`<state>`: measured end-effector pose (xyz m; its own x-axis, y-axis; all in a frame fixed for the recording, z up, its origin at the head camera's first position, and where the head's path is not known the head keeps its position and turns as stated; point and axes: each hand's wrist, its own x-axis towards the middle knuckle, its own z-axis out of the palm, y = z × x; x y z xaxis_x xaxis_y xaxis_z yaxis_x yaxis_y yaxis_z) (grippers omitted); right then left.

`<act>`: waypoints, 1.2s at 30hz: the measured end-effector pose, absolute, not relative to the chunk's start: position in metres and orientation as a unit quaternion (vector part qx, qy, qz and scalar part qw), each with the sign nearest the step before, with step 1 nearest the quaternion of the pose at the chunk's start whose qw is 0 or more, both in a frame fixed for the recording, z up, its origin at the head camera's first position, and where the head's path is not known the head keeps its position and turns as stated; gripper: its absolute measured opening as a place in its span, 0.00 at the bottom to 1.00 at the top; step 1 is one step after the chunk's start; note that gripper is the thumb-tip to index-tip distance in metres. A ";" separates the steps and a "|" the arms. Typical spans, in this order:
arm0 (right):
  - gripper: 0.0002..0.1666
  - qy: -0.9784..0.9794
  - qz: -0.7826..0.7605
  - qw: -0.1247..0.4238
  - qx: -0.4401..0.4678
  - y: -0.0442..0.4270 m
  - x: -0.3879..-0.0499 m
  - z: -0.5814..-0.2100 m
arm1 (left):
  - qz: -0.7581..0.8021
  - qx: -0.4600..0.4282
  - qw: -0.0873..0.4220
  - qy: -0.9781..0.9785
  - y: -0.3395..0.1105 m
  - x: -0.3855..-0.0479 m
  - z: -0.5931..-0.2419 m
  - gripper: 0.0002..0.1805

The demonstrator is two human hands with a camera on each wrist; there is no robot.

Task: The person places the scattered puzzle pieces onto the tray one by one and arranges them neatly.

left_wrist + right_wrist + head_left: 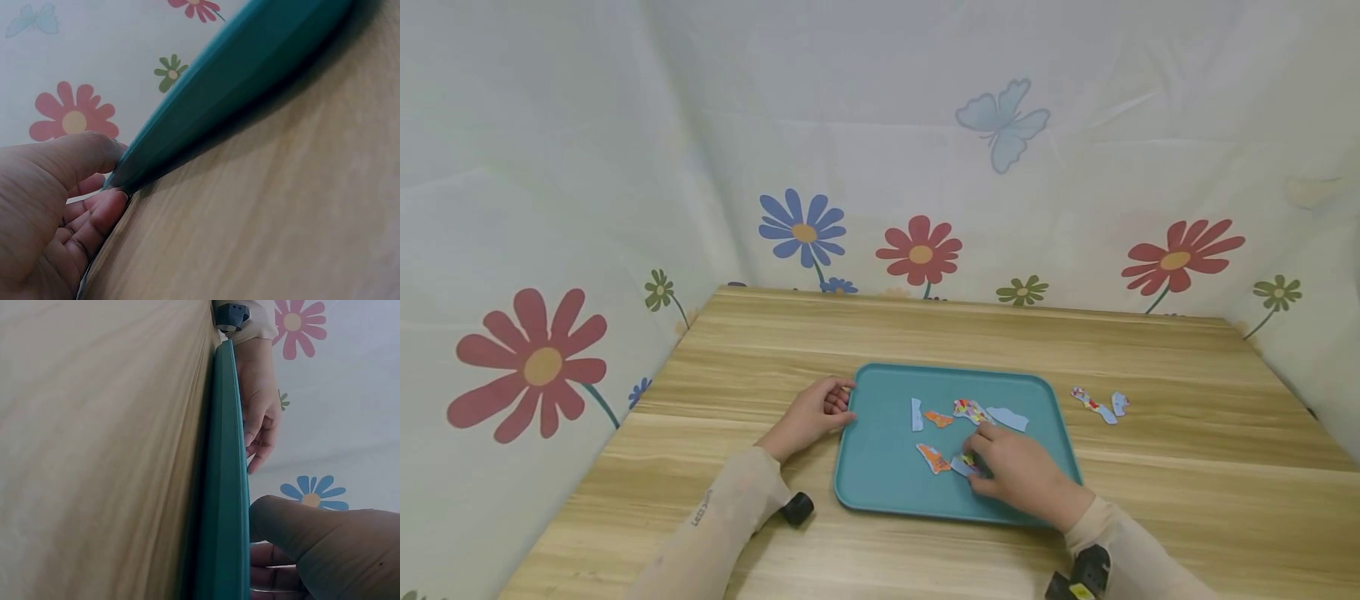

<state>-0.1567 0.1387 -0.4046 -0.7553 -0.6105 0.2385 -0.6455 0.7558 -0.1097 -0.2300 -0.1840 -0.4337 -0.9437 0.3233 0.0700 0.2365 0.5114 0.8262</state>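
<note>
On a teal tray [887, 492] lie several irregular flat picture pieces that look like cut paper. My right hand [1018, 471] is over the tray's right half, its curled fingers and thumb pinching a light-blue piece with a yellow patch [961, 467], partly hidden by the fingers. An orange piece [934, 458] lies just left of it. Farther back are a smaller orange piece [938, 419], a multicoloured piece [972, 410], a pale-blue piece [1009, 418] and a narrow pale strip [917, 414]. Loosely bent, my left hand [811, 417] touches the tray's left rim with thumb and fingertips.
Off the tray's right side, a multicoloured piece [1086, 399] and a small pale-blue piece [1120, 404] lie on the wooden table [1187, 483]. A flower-printed cloth [865, 150] hangs behind the table. Each forearm wears a black wrist camera [797, 509].
</note>
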 end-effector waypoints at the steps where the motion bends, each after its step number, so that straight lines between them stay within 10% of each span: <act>1: 0.13 -0.932 0.095 0.094 0.336 0.139 -0.157 -0.405 | 0.466 0.162 0.045 0.869 -0.184 -0.230 -0.434 0.26; 36: 0.13 -0.960 0.122 0.083 0.238 0.223 -0.174 -0.377 | 0.467 0.168 0.037 0.867 -0.184 -0.231 -0.441 0.25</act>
<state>-0.1740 0.2234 -0.3775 -0.8727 -0.4374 0.2171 -0.4777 0.8568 -0.1941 -0.2313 -0.1839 -0.4405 -0.9408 0.3261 0.0921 0.2565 0.5077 0.8225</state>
